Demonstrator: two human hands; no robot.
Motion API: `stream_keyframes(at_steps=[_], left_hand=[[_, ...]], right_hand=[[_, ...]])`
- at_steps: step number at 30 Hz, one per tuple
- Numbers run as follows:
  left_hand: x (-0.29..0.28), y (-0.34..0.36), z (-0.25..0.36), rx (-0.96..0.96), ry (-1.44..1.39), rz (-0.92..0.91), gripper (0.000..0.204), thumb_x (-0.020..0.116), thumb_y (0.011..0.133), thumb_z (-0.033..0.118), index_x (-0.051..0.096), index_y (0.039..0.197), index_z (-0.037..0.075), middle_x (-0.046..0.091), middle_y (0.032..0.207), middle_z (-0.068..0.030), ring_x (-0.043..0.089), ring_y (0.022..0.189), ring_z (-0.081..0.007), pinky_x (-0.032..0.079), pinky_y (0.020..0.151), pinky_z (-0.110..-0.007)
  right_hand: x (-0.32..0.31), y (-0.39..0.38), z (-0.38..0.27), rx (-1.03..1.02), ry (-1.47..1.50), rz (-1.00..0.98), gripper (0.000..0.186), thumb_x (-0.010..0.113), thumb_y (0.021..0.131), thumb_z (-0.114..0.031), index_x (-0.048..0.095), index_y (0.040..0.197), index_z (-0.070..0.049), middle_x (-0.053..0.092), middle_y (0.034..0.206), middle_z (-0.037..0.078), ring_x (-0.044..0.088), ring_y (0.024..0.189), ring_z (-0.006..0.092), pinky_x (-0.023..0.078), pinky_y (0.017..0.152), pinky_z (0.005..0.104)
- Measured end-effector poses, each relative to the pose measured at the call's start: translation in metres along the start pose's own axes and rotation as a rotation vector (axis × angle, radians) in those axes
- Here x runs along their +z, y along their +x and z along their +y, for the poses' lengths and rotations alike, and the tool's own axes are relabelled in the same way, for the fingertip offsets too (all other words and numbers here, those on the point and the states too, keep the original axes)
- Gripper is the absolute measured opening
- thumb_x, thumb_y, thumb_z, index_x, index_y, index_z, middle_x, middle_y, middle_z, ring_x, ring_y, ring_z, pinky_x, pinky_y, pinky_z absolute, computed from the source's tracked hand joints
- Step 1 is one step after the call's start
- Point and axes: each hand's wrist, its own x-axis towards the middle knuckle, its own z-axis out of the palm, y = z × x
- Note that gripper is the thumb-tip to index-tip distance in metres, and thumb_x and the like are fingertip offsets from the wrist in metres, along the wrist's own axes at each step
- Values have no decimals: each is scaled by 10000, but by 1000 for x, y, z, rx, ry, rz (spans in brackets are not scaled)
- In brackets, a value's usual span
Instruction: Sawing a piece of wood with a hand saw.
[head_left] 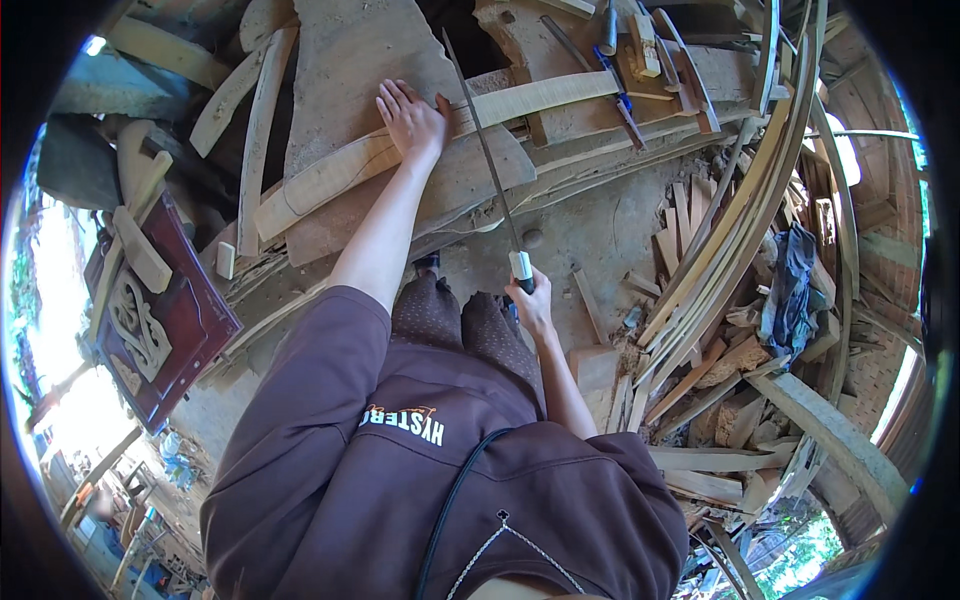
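A long, slightly curved wooden plank (335,178) lies across the workbench (370,50), running from lower left to upper right. My left hand (413,122) presses on it, palm down with the fingers spread. In my right hand (530,300), closed round the handle, is a handsaw (485,150). Its narrow dark blade reaches away from me and crosses the plank just right of my left hand. Whether the teeth have cut into the wood I cannot tell.
A blue clamp-like tool (625,103), a hand plane (643,45) and chisel-like tools lie at the bench's far right. Long bent strips (725,215) lean over scrap wood on the right. A dark red carved panel (185,315) stands at left.
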Motion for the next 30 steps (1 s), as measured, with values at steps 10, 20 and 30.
stream_keyframes(at_steps=[10,20,30], left_hand=[[-4,-3,1,6,-25,3,754,444,859,398,354,1375,-145,312,1469,-319,263,1407,-399,127,1180,-458],[3,-1,-3,8,-19,22,745,417,877,400,343,1385,-141,313,1469,-317,266,1405,-403,143,1178,-459],[2,-2,-3,4,5,-7,755,421,877,402,325,1399,-134,307,1471,-317,255,1411,-396,142,1180,-451]], right_hand=[[4,2,-1,35,34,-9,154,609,660,-112,495,727,-33,447,629,8,441,632,103,383,593,281],[8,47,-14,101,105,-12,194,626,674,-155,538,764,-7,490,620,22,469,610,112,397,586,291],[23,79,-32,68,38,-18,195,610,699,-158,542,767,12,489,604,46,479,605,124,411,591,306]])
